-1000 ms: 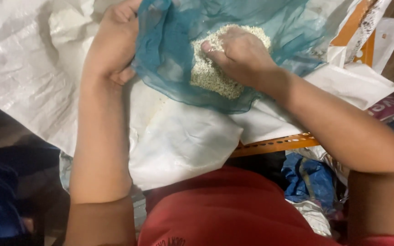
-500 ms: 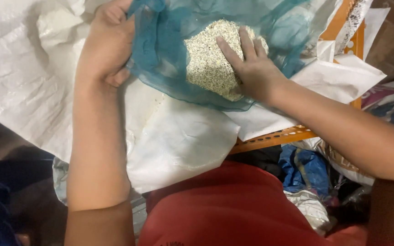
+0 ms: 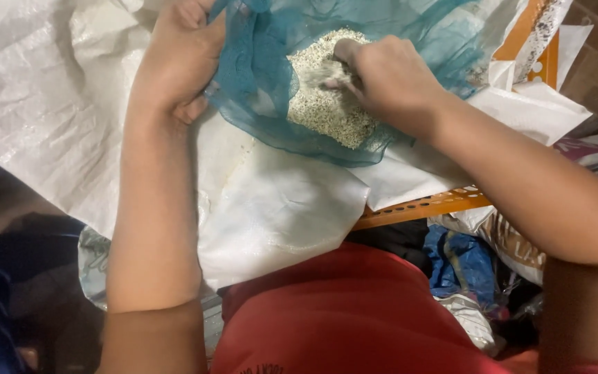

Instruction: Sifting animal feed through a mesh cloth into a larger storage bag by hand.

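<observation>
We are gripping the edge of the sheer teal mesh cloth with our left hand, fingers pinched tight on a bunched fold at its upper left, so the fabric is staying lifted there and forming a shallow pouch instead of lying flat. Our right hand is curled into a loose fist, fingertips drawn together and digging into the pile of small pale off-white grains; whether any grains are actually pinched, we cannot tell. The grains are sitting in the low middle of the cloth, heaped there because the raised edges are keeping them from spilling. The cloth is resting on crinkled white woven plastic sacking, which is draping over an orange perforated metal frame toward our lap, probably catching anything that falls through. Our red shirt is filling the bottom of the view; blue fabric and bags are lying under the frame, at right.
</observation>
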